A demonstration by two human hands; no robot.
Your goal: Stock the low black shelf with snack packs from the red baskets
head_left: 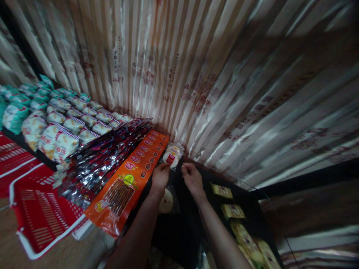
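The left hand (160,175) and right hand (192,177) meet at the far edge of the dark table (182,228), just under a cake packet (171,155) that sits at 12 o'clock from them, against the striped foil wall (224,74). The left fingers (165,166) are curled together and seem to pinch the packet's near left edge. The right fingers (186,169) are bent just beside its near right corner, and in this dim light I cannot tell whether they touch it. A second round cake (167,201) lies at 6 o'clock, between the forearms. At 9 o'clock the orange packets (134,175) run in a tidy overlapping row, then come silver packets (95,168), and further toward 10 o'clock white packets (67,127). Yellow packets (232,211) lie at 4 o'clock, and a red basket (39,213) at 8 o'clock. Judging by that neat row, the work is best done by holding the cake packet at both near corners, by the film only, since squeezing the middle could crack a soft cake. Keep its label face up and its left edge just beside the orange row without riding over it. The foil wall looks loose, so it is wiser to press the packet down flat than to push it back.
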